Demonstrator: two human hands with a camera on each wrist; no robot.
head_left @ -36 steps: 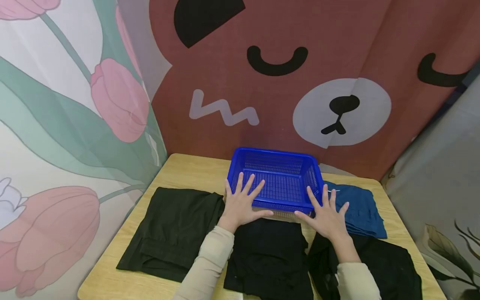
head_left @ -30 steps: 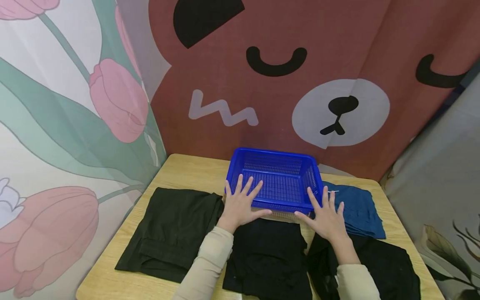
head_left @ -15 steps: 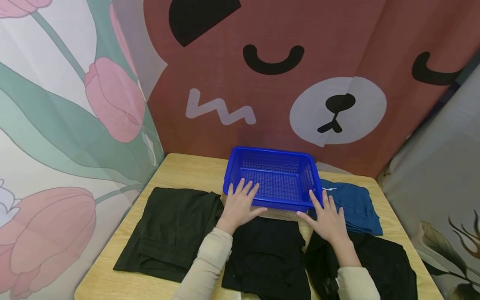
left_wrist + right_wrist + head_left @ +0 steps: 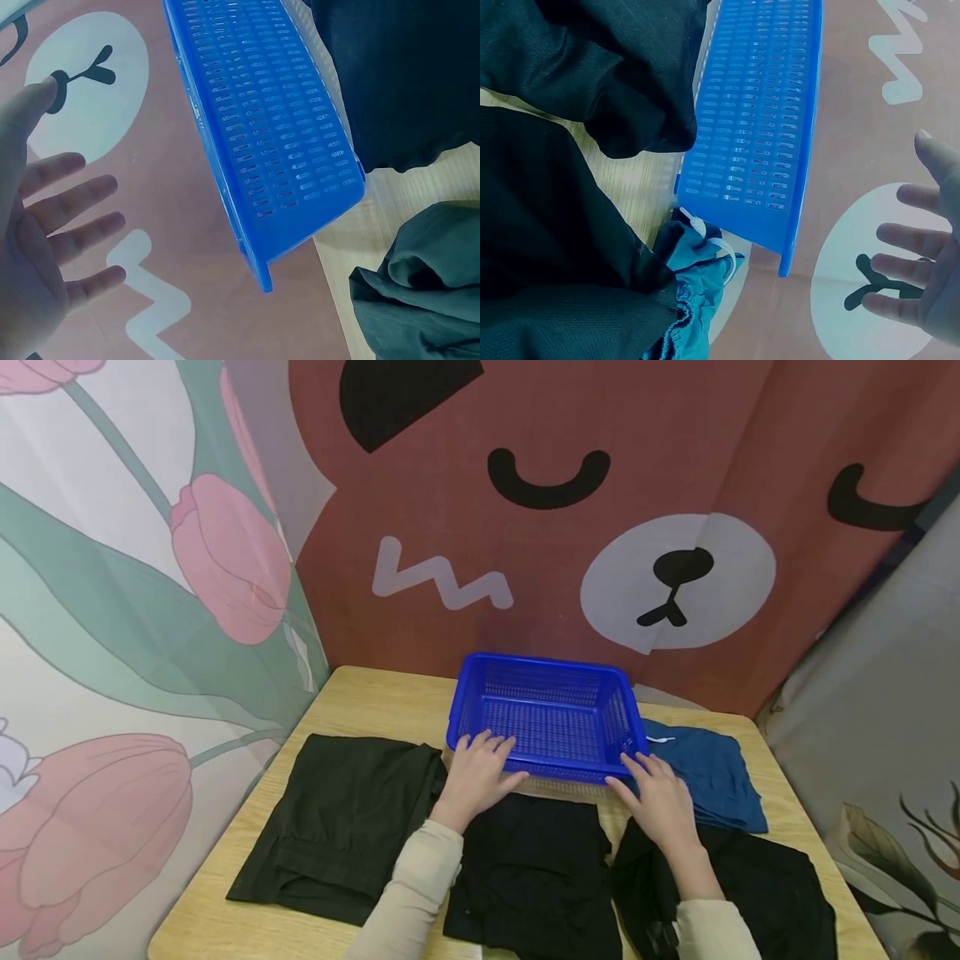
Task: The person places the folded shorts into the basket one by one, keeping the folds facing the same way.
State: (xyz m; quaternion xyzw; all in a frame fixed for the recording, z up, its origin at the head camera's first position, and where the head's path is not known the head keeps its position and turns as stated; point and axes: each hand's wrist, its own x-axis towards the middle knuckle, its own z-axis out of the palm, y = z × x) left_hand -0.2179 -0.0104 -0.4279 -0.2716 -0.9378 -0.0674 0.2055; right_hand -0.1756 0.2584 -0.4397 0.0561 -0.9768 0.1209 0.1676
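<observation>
Wooden worktop (image 4: 360,702), bear-print backdrop: blue mesh basket (image 4: 551,714) at rear centre. Our left hand (image 4: 476,777) and right hand (image 4: 660,802), grip open, fingers relaxed at near rim. Risk: light basket sliding onto black folded garment (image 4: 532,868).

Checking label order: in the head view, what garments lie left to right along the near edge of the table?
Folded black garment at the left → flat black garment in the middle → crumpled black garment at the right. All three lie on the light wooden table.
</observation>
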